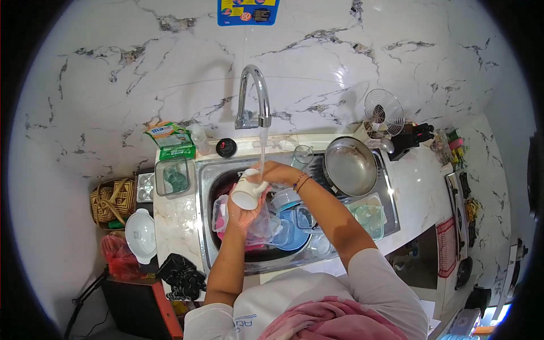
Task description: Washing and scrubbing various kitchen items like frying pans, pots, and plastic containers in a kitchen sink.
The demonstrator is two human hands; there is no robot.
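A white mug (245, 199) is tilted over the sink, its open mouth facing toward me. My left hand (246, 216) grips it from below, palm and fingers around its side. My right hand (274, 173) touches the mug's far end near the handle; its fingertips are partly hidden, so its grip is unclear. Water (262, 148) runs from the chrome faucet (252, 93) onto the mug and right hand. Beneath, the steel sink basin (272, 264) holds clear plastic containers (259, 231), a blue bowl (295, 242) and pink pieces.
A frying pan (351, 166), a glass cup (303, 155) and a greenish container (369, 221) occupy the drainboard. Left of the basin stands a glass box (172, 176) with a green scrubber inside. A knife block (403, 144) stands right; a white casserole dish (141, 236) sits far left.
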